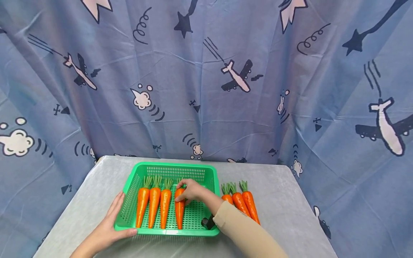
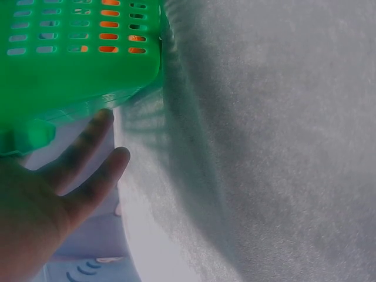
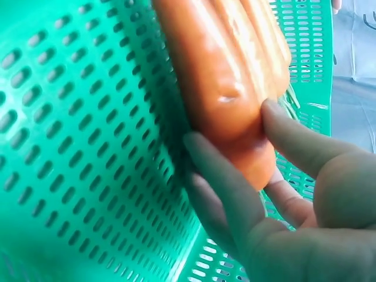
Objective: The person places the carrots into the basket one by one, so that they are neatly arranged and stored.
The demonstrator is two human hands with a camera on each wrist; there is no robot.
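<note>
An orange carrot [image 1: 179, 215] with a green stem tuft lies inside the green plastic basket [image 1: 167, 232]. My right hand [image 1: 191, 190] holds this carrot near its thick top, thumb on one side and fingers on the other; the right wrist view shows the grip on the carrot [image 3: 205, 76] up close. To its left in the basket are three more carrots [image 1: 154, 206], side by side with tops pointing away. At the basket's front left corner, my left hand [image 1: 108, 227] rests with straight, spread fingers along the left side and its thumb along the front rim.
Three loose carrots [image 1: 248, 200] lie on the white-covered table [image 1: 284, 215] right of the basket, partly behind the right forearm. A small black device [image 1: 208, 223] sits at the right wrist. A blue patterned curtain [image 1: 200, 89] surrounds the table's back and sides.
</note>
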